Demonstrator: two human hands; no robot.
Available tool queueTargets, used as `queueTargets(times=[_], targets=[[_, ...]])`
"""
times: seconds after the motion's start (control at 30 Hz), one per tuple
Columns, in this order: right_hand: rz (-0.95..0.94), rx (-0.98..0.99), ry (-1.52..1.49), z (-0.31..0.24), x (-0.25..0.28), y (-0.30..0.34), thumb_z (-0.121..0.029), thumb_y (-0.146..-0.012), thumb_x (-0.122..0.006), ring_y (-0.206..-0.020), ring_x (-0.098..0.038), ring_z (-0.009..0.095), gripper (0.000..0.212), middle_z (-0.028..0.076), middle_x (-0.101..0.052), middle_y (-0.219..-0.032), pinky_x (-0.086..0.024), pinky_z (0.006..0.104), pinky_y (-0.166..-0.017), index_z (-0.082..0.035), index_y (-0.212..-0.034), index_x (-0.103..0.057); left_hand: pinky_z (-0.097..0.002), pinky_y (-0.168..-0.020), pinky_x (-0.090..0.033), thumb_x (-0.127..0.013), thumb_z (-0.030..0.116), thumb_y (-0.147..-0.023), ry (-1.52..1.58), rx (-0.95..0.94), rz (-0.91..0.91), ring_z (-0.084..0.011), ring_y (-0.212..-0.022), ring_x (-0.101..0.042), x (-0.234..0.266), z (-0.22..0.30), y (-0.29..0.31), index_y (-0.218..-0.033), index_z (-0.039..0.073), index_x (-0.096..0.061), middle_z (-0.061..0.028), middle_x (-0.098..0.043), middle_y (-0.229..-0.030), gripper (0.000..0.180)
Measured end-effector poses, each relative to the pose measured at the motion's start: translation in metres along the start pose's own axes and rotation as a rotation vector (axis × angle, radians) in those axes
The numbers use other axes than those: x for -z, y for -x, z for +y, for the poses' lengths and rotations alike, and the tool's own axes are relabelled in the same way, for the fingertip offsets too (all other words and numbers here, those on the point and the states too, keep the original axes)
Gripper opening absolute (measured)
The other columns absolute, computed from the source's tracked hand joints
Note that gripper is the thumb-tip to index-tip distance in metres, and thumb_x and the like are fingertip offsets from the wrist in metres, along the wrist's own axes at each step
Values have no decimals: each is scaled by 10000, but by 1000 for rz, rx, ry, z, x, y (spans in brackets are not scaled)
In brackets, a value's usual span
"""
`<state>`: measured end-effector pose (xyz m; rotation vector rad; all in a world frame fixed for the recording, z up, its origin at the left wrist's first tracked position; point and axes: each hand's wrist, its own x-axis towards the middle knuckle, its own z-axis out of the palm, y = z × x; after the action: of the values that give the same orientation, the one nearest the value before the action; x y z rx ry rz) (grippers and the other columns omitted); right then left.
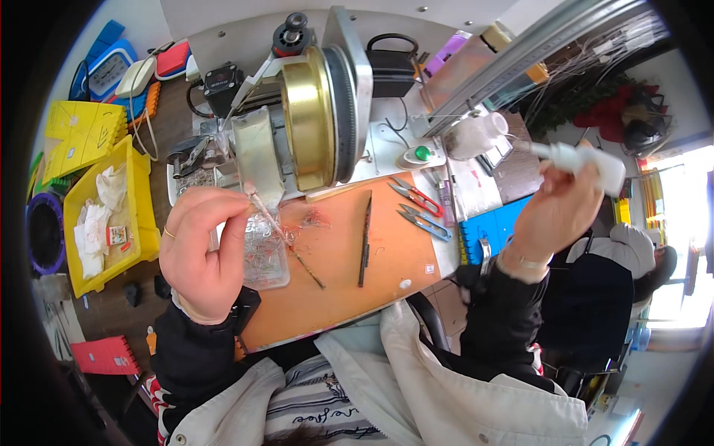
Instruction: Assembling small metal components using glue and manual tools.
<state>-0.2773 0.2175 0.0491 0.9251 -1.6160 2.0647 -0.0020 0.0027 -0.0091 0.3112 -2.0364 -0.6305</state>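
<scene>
In the head view, the only one we are having, we are taking the orange board (335, 256) as our landmark. Above its left part, our left hand (202, 249) is pinching the upper end of a thin pinkish rod (269, 216) between thumb and forefinger, the other fingers curling in. The rod is slanting down toward the board, passing over a clear tray (269, 285) at the board's left side; whether its darker lower length is one piece with it, we cannot tell. We are judging it light, slim and fairly stiff, perhaps easily snapped, so a gentle pinch near the upper end is seeming right.

Beyond the board's right edge, our right hand (554, 204) is closing around a white bottle (610, 175), its thin nozzle pointing leftward. Blur is hiding the exact finger placing. We are expecting a light, smooth, somewhat squeezable body, best gripped around the middle, clear of the nozzle.

On the board, a dark stick (365, 245) and red-handled snips (424, 199) are lying.
</scene>
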Motion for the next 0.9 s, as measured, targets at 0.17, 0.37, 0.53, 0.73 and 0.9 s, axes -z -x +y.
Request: queueTargets(times=[0.17,0.37,0.53,0.73,0.9], targets=[[-71,-11,468,46,28,-48,-256,-1015,-572,-693,-538,72,278,33,-614,-845,-468,237,-633,11,-1088,-586,-327,-723,-514,-700,-107,-779,-15,-19,70,-267,-785,-645,-5,-1,1,-910,-5,-642,-123,-671,-862,176],[-382,-234,661,85,34,-46,-222,-952,-654,-662,-570,79,284,25,-630,-758,-463,248,-605,37,-1056,-601,-327,-731,-512,-704,-100,-783,9,8,87,-267,-792,-646,-4,1,2,-911,-5,-641,-121,-677,-870,172],[-143,-297,528,62,18,-4,-147,-936,-665,-628,-487,33,466,-1,-598,-729,-392,199,-574,49,-1321,-491,-315,-718,-515,-698,-116,-777,27,23,65,-261,-782,-647,2,-2,4,-914,-11,-647,-125,-673,-866,180],[-761,-217,741,17,4,106,-132,-875,-706,-563,-533,97,288,-2,-548,-658,-404,259,-508,-60,-1123,-577,-301,-700,-516,-722,-119,-754,18,-41,75,-244,-776,-648,-4,-5,-3,-899,-7,-663,-119,-671,-871,193],[-1017,-225,779,8,-37,132,-181,-842,-728,-533,-586,202,271,26,-568,-628,-447,317,-494,-87,-1044,-575,-288,-689,-510,-734,-110,-750,38,-38,131,-226,-760,-637,-4,-11,1,-894,-6,-673,-106,-656,-871,187]])
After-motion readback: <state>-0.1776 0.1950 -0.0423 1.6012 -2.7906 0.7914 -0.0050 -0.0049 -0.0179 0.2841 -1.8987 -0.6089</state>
